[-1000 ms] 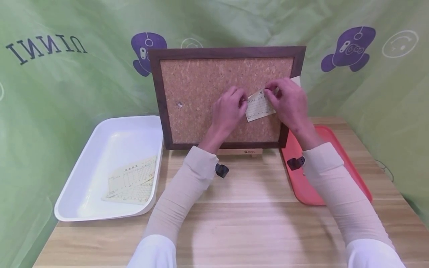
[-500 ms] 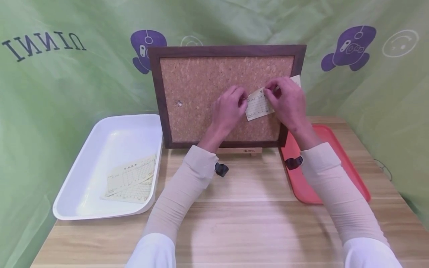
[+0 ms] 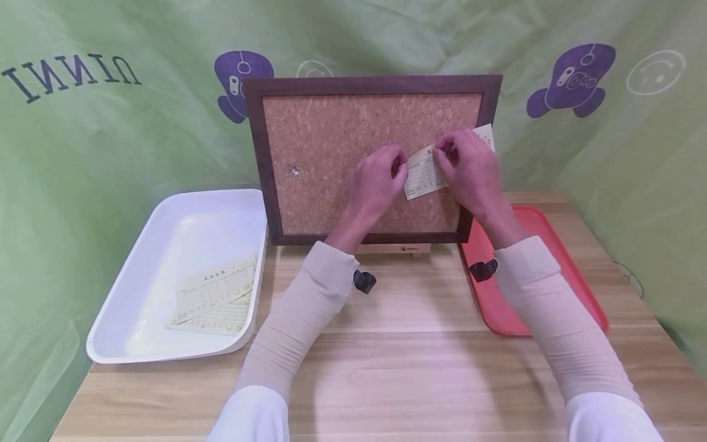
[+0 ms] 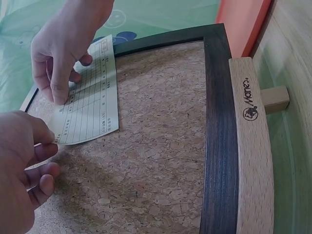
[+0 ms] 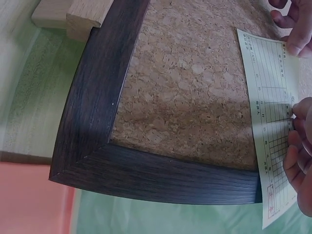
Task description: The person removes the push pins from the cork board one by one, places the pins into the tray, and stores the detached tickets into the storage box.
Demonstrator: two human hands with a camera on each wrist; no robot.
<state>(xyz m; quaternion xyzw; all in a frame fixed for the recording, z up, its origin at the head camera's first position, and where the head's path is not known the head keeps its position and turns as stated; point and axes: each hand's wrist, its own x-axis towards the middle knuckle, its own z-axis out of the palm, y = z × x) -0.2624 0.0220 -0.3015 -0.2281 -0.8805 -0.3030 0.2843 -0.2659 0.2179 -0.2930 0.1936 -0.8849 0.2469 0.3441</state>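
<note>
A cream printed paper form (image 3: 425,175) with ruled columns and a red stamp lies slantwise over the right part of a cork board (image 3: 326,141) in a dark wooden frame. My left hand (image 3: 378,178) pinches its left corner between thumb and forefinger. Around the middle of the upper edge, the thumb and forefinger of my right hand (image 3: 472,169) pinch together on the form; whether a small pin sits between them I cannot tell. In the right wrist view the form's stamped end (image 5: 271,207) overhangs the frame. A small shiny spot (image 3: 295,170) shows on the cork's left side.
At left stands a white tub (image 3: 188,215) with several similar forms (image 3: 215,294) in it. A red tray (image 3: 544,245) lies at right, partly under my right arm. A wooden stand (image 4: 251,126) holds up the board; a green printed cloth (image 3: 386,37) hangs behind.
Both hands stay on the form in almost the same place. The fingers of my right hand shift slightly along its upper edge, and a little more of its right end shows.
</note>
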